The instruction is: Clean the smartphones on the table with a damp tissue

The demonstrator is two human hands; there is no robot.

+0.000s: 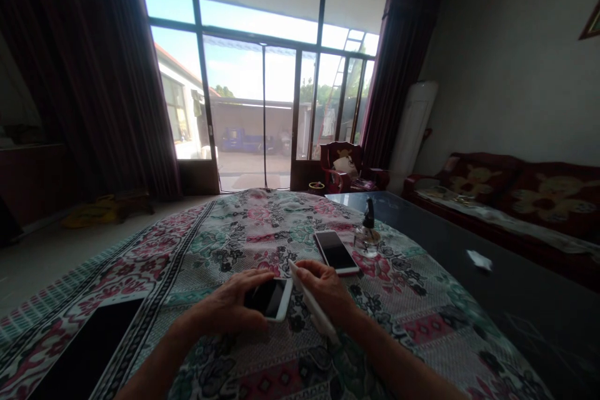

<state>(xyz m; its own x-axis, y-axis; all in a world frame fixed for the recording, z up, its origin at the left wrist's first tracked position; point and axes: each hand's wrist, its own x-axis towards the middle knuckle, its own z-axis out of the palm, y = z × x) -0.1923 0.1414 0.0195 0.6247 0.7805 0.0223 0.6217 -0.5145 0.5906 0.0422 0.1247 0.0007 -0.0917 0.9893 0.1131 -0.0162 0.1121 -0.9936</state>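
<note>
l hand grip (225,305) is curving over a white smartphone (270,299), fingers on top, holding it down on a floral cloth (244,225). r hand grip (325,290) is partly closed, pinching a white stylus-like stick (312,301) just beside the phone. risks: stick could slip & scratch the screen if pressed at a bad angle; soft cloth could let the phone skid. glass spray bottle (367,231) could tip if bumped, as it's right by a 2nd phone (335,252). count: 2 phones, 1 dark-screened tablet (87,350), 1 stick, 1 bottle, 1 white paper scrap (479,259) on the glass-top desk (525,319).
</note>
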